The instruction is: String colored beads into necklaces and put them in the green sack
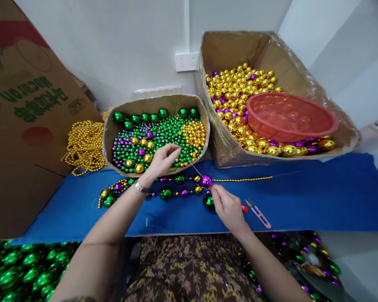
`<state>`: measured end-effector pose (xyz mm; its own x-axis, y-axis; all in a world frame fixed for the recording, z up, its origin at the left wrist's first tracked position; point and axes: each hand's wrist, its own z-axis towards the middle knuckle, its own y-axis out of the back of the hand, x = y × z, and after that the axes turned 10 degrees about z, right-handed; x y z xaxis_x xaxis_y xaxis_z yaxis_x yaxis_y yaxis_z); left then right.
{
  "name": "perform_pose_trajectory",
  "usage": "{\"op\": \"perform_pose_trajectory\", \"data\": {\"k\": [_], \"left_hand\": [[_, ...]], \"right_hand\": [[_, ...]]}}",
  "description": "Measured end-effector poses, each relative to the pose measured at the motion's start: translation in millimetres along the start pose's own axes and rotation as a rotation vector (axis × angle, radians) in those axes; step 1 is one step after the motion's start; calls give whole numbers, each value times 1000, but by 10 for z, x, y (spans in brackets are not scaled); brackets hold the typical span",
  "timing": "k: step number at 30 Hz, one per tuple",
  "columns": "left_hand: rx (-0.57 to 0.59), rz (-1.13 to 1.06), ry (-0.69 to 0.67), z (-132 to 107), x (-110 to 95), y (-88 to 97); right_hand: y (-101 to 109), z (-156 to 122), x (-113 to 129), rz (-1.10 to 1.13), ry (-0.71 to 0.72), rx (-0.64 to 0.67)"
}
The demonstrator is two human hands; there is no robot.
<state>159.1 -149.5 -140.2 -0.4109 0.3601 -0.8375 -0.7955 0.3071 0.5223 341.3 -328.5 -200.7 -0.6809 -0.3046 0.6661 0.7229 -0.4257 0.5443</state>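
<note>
My left hand point(162, 160) reaches over the rim of a cardboard tray point(108, 138) of green, purple and gold beads, its fingers pinched on something I cannot make out. My right hand point(227, 206) is closed in a pinch just below a large purple bead point(206, 180), where a thin needle or wire runs up toward the tray. A partly strung strand point(165, 192) of green, purple and gold beads lies on the blue cloth point(318, 197) between my arms. A green bead point(208, 201) sits by my right hand.
A big cardboard box point(343, 126) of gold and purple balls holds a red plastic basket point(291, 116). Pink thread snips point(258, 214) lie right of my hand. Gold bead strands point(85, 144) pile at left. Bags of green beads point(22, 268) sit below.
</note>
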Motion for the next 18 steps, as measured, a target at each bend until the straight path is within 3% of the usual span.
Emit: {"op": "perform_pose_trajectory", "data": {"k": [3,6,12,18], "left_hand": [[51,606,-102,288,101,-18],[174,905,-134,461,175,-101],[233,950,-131,582,221,-272],[208,908,-109,595,212,-393]], "right_hand": [[10,11,-2,-16,2,-10],[6,12,-11,-27,5,-15],[8,1,-55,-46,-11,-24],[-13,4,-69,-53,-5,-19]]}}
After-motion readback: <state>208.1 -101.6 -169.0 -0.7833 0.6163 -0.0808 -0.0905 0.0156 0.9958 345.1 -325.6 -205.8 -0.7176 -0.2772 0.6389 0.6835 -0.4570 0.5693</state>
